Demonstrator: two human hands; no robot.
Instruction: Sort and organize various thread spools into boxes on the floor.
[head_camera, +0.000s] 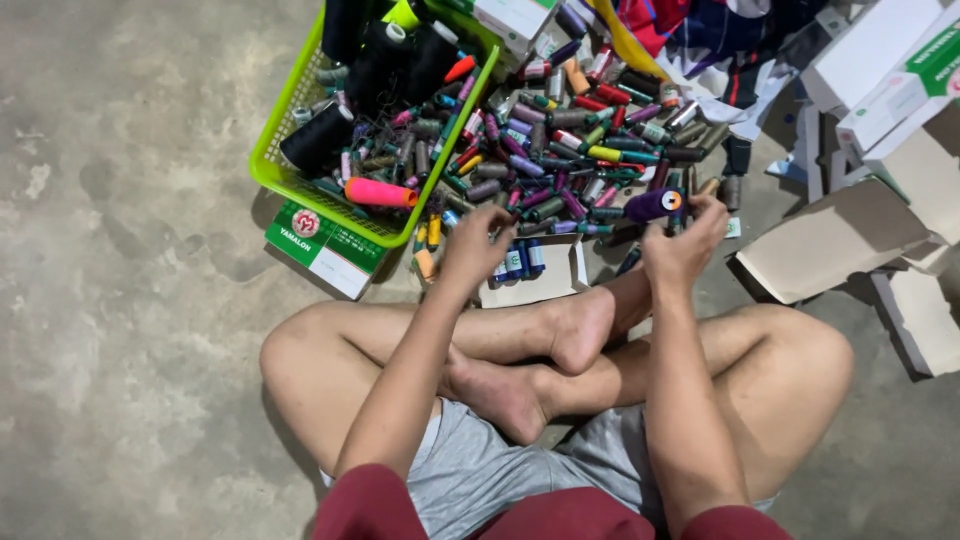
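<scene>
Our right hand pinches a purple thread spool above the floor's spool pile; it looks light, rigid, best gripped round its middle. Our left hand hovers, fingers loosely curled, holding nothing.

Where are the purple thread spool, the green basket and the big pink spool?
purple thread spool (652, 206), head view, on its purple side.
green basket (268, 170), head view, on its near left rim.
pink spool (378, 193), head view, on its middle.

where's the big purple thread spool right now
In the head view, the purple thread spool is held in the right hand, at the near edge of the pile of small thread spools, right of the green plastic basket.
</scene>
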